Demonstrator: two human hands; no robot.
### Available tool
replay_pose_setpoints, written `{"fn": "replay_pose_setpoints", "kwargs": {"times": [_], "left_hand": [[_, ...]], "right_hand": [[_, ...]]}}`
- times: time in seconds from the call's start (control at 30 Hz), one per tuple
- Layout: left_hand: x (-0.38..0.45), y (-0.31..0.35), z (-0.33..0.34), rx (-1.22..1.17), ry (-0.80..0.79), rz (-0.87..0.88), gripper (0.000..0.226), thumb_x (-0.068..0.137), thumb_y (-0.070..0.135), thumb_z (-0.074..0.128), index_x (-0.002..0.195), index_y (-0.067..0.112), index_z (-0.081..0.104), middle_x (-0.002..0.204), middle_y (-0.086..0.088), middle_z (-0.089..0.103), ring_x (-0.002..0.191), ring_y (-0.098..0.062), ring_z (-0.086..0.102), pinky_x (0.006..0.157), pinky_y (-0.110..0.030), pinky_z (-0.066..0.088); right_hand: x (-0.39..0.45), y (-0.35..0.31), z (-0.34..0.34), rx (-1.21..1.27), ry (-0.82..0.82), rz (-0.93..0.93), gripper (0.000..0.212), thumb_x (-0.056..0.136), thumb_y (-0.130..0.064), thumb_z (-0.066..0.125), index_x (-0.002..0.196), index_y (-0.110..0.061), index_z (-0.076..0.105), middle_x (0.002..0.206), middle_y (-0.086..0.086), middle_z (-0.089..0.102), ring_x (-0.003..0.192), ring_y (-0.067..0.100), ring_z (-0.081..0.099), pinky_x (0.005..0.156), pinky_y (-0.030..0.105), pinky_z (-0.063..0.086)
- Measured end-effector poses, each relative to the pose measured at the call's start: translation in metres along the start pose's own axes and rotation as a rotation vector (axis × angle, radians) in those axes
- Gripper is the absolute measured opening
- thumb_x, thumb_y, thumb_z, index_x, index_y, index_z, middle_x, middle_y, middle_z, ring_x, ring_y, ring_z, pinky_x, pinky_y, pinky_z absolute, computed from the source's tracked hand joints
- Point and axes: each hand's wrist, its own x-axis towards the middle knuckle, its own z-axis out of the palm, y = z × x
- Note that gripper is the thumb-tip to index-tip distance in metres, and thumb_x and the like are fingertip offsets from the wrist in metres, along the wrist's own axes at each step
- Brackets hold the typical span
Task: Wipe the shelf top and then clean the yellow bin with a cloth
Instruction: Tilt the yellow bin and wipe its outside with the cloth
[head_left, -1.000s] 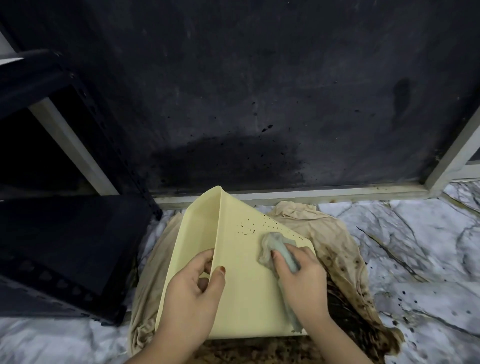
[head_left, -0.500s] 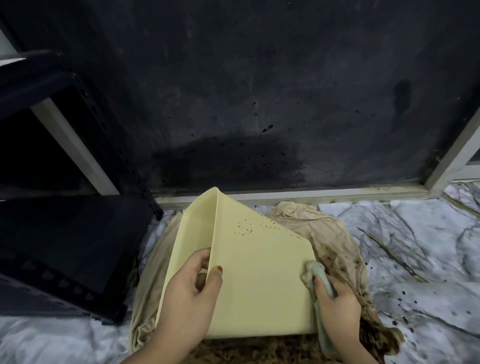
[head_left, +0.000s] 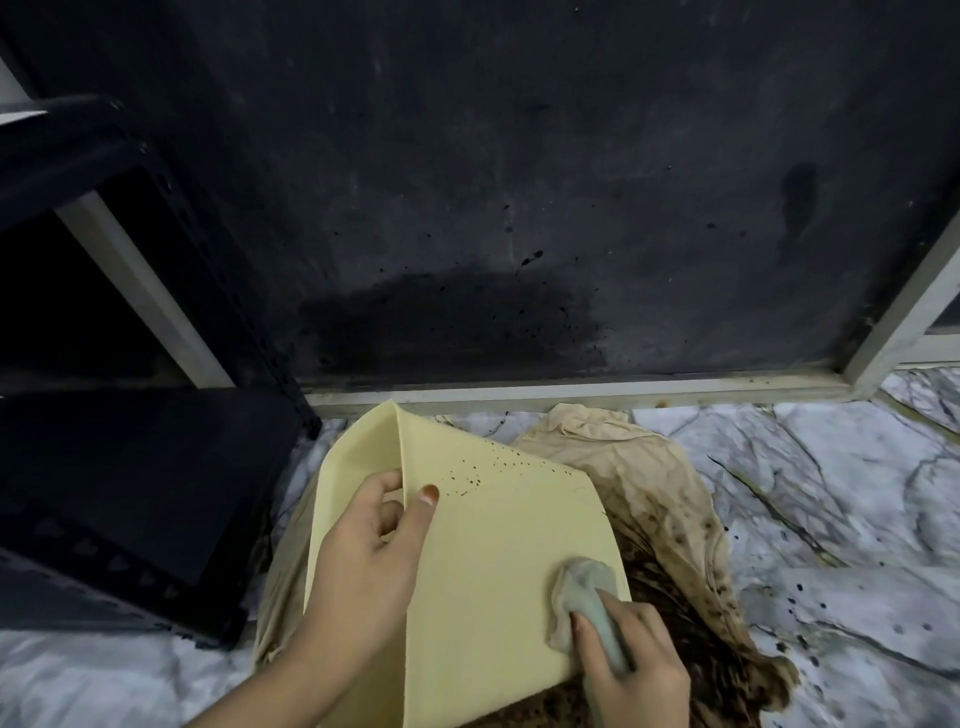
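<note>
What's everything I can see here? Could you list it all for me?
bin: one, pale yellow, tipped up over the rag, brown specks on its upper face
cloth: one, grey-green, bunched against the bin's lower right face
rag: one, beige with brown stains, spread on the floor under the bin
shelf: one, black, at left
wall: one, black, behind, with a darker patch and splatter
floor: white marbled, dark-spotted at right
left hand: grips the bin's corner edge
right hand: holds the cloth
</note>
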Motion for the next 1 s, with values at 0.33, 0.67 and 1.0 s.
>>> {"fn": "replay_pose_setpoints", "kwargs": {"times": [0.33, 0.67, 1.0], "left_hand": [[-0.009, 0.008, -0.001, -0.017, -0.047, 0.108, 0.018, 0.091, 0.014, 0.052, 0.096, 0.028, 0.061, 0.08, -0.003, 0.075, 0.07, -0.022, 0.067, 0.068, -0.034, 0.053], [-0.01, -0.013, 0.004, 0.214, 0.021, 0.234, 0.035, 0.092, 0.026, 0.049, 0.097, 0.061, 0.05, 0.077, -0.003, 0.068, 0.061, -0.02, 0.06, 0.061, -0.03, 0.048], [-0.016, -0.008, 0.0, 0.17, 0.021, 0.202, 0.055, 0.091, 0.018, 0.051, 0.087, 0.072, 0.047, 0.088, 0.007, 0.069, 0.071, -0.027, 0.062, 0.063, -0.034, 0.05]], "right_hand": [[0.016, -0.064, 0.015, 0.193, -0.042, -0.291, 0.03, 0.083, -0.048, 0.058, 0.098, -0.023, 0.067, 0.083, -0.007, 0.062, 0.071, 0.01, 0.063, 0.065, 0.02, 0.051], [0.068, -0.095, 0.033, 0.158, -0.137, -0.12, 0.045, 0.076, -0.047, 0.057, 0.11, -0.019, 0.067, 0.091, -0.013, 0.058, 0.086, 0.003, 0.057, 0.074, 0.016, 0.045], [0.101, -0.046, 0.02, 0.13, -0.109, 0.208, 0.021, 0.084, -0.025, 0.063, 0.102, -0.016, 0.068, 0.09, -0.001, 0.064, 0.081, 0.015, 0.059, 0.07, 0.025, 0.044]]}}
